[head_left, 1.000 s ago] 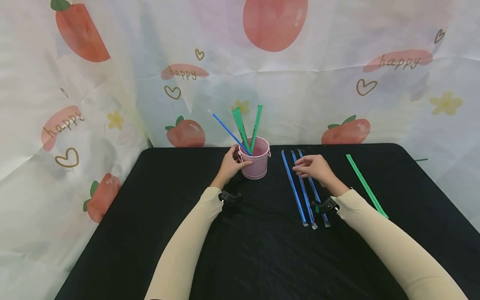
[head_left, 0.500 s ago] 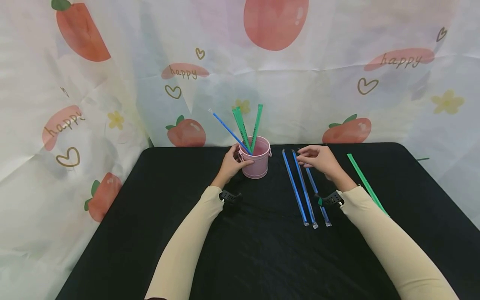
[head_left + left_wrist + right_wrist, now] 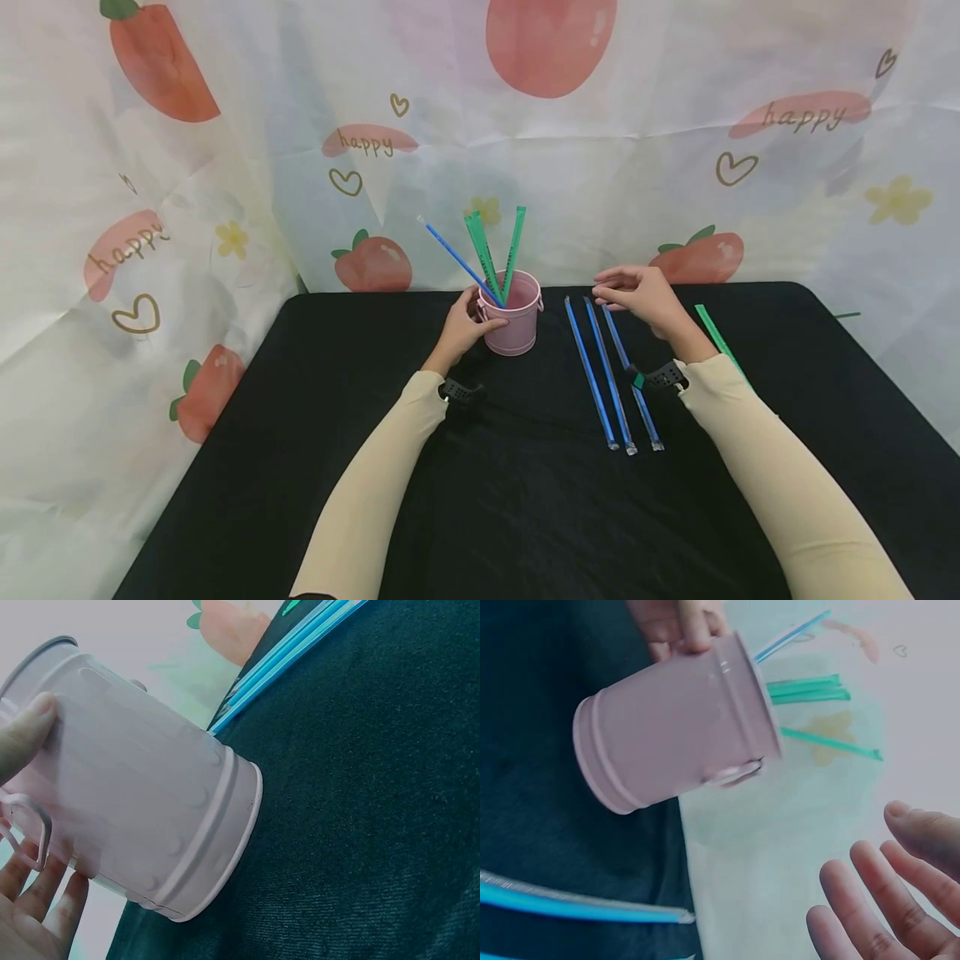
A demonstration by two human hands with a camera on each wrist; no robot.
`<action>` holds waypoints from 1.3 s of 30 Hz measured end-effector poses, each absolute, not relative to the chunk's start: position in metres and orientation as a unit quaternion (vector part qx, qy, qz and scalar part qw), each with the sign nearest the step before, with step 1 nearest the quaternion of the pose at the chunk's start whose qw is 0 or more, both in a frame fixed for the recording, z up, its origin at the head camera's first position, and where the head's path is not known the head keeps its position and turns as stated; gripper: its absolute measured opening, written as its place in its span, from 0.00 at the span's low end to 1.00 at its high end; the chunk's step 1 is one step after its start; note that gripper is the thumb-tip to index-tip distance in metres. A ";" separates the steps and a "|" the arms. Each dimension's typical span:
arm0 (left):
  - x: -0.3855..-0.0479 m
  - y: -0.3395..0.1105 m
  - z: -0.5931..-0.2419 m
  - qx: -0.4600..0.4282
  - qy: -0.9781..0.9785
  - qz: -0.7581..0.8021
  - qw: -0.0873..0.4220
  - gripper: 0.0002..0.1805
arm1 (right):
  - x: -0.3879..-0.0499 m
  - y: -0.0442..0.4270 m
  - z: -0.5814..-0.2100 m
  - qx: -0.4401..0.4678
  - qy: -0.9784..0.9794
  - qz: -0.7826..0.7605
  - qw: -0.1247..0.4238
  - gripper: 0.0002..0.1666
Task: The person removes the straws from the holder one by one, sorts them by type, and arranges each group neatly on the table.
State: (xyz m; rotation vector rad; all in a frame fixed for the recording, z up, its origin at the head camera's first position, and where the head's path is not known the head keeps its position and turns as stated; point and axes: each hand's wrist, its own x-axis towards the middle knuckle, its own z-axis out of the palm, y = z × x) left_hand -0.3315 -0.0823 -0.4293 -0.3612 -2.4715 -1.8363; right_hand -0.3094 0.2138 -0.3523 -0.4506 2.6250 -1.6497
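Note:
My left hand (image 3: 459,332) grips a small pink bucket (image 3: 514,335), its thumb on the near wall and its fingers round the side by the handle loop. Out of the bucket lean a blue straw (image 3: 453,252) in a clear wrapper and several green-wrapped straws (image 3: 516,242). My right hand (image 3: 637,293) hovers at the far ends of three blue straws lying side by side, nearest the rightmost blue straw (image 3: 648,421). In the right wrist view this right hand (image 3: 896,907) has its fingers spread, holding nothing.
A single green straw (image 3: 716,335) lies farther right on the black tablecloth (image 3: 480,500), partly covered by my right sleeve. Behind the table's back edge hangs a printed cloth (image 3: 585,183). The left blue straw (image 3: 592,379) lies to the right of the bucket.
My right hand has moved away from me, along the blue straws toward the table's back edge, uncovering more of the rightmost one. My left hand and the bucket stay in place.

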 end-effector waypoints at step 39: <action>-0.336 -0.081 -0.419 -0.110 -0.783 -0.612 0.010 0.41 | -0.332 0.141 -0.301 -0.167 0.829 -0.533 -0.011 0.19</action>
